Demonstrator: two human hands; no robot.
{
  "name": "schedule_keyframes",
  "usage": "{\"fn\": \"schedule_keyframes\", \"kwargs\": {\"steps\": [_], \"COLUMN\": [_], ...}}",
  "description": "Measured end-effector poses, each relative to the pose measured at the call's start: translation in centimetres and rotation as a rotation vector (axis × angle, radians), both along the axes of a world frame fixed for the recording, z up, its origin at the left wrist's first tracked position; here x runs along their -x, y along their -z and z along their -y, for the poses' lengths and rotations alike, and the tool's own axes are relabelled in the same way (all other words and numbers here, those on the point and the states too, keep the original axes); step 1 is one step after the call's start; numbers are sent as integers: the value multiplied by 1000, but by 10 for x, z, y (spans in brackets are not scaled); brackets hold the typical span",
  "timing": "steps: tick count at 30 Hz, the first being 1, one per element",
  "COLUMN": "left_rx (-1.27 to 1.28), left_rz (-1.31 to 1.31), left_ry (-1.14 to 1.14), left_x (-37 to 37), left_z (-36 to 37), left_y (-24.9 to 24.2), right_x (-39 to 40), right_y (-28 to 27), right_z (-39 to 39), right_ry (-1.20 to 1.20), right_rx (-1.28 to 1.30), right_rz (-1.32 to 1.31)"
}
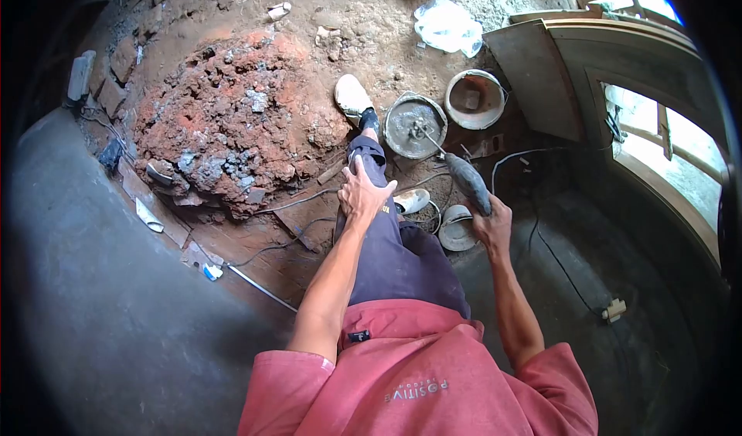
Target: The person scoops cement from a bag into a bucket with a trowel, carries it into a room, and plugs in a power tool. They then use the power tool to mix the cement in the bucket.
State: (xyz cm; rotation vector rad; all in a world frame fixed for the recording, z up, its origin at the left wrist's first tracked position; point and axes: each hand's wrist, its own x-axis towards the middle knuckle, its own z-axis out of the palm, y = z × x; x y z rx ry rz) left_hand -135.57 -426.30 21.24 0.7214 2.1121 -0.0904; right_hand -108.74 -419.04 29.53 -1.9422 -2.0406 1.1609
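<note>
Seen from above, a person in a pink shirt is standing on a dirt floor strewn with rubble. The left hand point(363, 192) is resting flat on the left knee, fingers spread and loose, gripping nothing. The right hand point(492, 223) is wrapping its fingers tightly around the grey body of a power mixer drill point(468, 182), which is pointing forward and down. Its thin paddle shaft point(427, 137) is dipping into a round bucket of grey mortar point(415, 125) sitting on the floor just ahead of the person's legs.

The person's pale shoe point(352, 96) is planted right beside that bucket, at the foot of a large heap of red and grey broken brick point(232, 123) filling the floor to the left. A second, mostly empty bucket point(474, 99) is standing just to the right of the mortar bucket. A smaller white pail point(456, 229) is lying near the right hand. Cables point(553, 250) are trailing across the floor around the feet towards a plug point(614, 309). A wooden door frame point(572, 65) is leaning at the right, and a crumpled plastic sheet point(448, 26) is lying beyond the buckets.
</note>
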Motion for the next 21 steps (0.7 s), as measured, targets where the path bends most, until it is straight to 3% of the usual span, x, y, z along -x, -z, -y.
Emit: {"fn": "schedule_keyframes", "kwargs": {"steps": [5,9,11,15,21], "left_rx": [-2,5,-13,-2,17], "left_rz": [-28,6,-24,-18,-12], "left_ry": [14,-20,-16,13,5], "left_x": [-2,-1,-8,-3,-3], "left_z": [2,4,12,14,2], "left_y": [4,1,4,4,-1], "right_x": [5,13,14,14,11], "right_y": [3,74,108,87,3], "right_z": [-21,-38,-41,-39,-14], "right_ry": [-105,-184,-61,-11,43], "right_rx": [-11,36,92,103,99], "right_rz": [10,66,59,-4,-3]}}
